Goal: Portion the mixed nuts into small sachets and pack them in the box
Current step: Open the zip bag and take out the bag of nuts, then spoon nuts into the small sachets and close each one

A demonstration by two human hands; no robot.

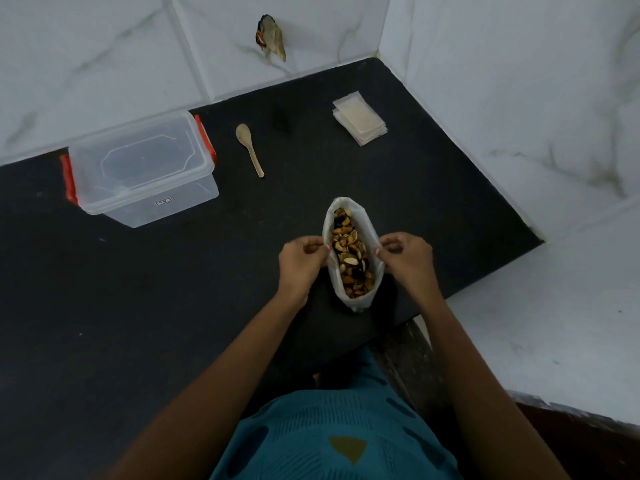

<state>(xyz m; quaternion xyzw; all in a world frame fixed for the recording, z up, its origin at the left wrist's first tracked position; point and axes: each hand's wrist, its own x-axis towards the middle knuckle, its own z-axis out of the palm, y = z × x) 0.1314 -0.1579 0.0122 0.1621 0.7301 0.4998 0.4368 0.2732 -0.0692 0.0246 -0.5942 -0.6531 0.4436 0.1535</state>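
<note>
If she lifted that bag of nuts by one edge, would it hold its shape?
Probably not: the bag looks like thin, floppy plastic, its mouth held open by the left hand and right hand pinching the rim. Packed with nuts, it is likely heavy for its size. Lifted by one edge, it would probably sag and spill.

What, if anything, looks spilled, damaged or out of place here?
No nuts lie outside the bag, which the left hand and right hand hold open. The only odd thing is a dark, ragged object on the wall tiles above the counter; I cannot tell what it is.
</note>
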